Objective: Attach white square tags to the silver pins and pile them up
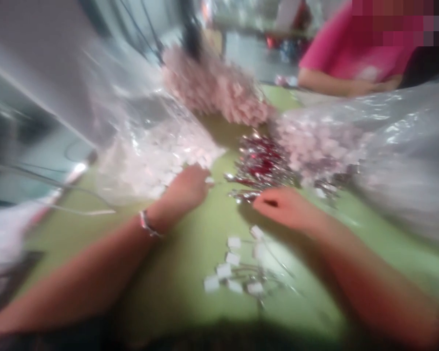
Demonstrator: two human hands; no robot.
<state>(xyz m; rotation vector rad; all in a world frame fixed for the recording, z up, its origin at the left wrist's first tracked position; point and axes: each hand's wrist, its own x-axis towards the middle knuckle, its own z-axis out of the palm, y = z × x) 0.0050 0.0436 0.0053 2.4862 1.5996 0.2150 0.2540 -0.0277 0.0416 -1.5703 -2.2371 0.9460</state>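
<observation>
My left hand [189, 188], a bracelet on its wrist, is closed beside the clear plastic bag of pale pieces [149, 163]. A small white piece [209, 180] shows at its fingertips; blur hides its details. To the right, my right hand [287, 208] is pinched at the near end of a shiny silver-and-red piece [241, 195]. Just beyond lies a pile of similar silver-and-red pieces [261, 158]. Nearer to me, several small white blocks on thin stems [224, 270] are scattered on the green table [175, 278].
Bunches of pale pink pieces [237, 97] stand at the back. More pink pieces [314, 144] lie under clear plastic [398, 161] on the right. Across the table sits a person in a pink top [366, 58]. Thin wires [76, 187] stick out at the left edge.
</observation>
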